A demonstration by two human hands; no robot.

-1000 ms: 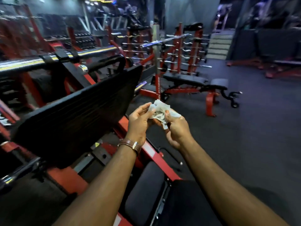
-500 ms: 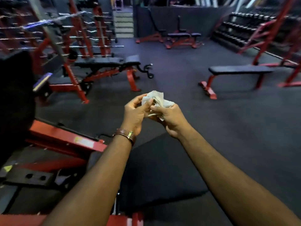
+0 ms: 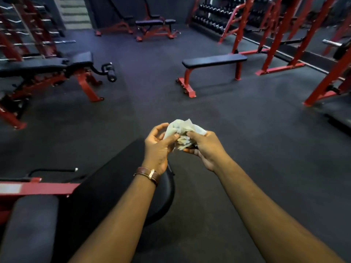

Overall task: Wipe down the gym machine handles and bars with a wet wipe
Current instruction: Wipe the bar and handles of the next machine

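A crumpled white wet wipe (image 3: 182,128) is held out in front of me between both hands, above the dark floor. My left hand (image 3: 158,147), with a brown watch strap on its wrist, pinches the wipe's left side. My right hand (image 3: 204,147) grips the wipe's right and lower part. Below my left arm lies the black pad (image 3: 98,188) of a red-framed machine (image 3: 38,187), with a thin black handle bar (image 3: 53,170) at its left. Neither hand touches the machine.
A flat bench (image 3: 214,60) stands ahead on the right. An adjustable bench (image 3: 47,65) sits to the left, and red rack uprights (image 3: 281,35) and dumbbell racks (image 3: 212,18) line the right side. More benches (image 3: 152,23) stand at the back.
My view has swung right, away from the big black machine plate and toward the open floor and flat bench. Both hands have kept hold of the wipe in front of me.
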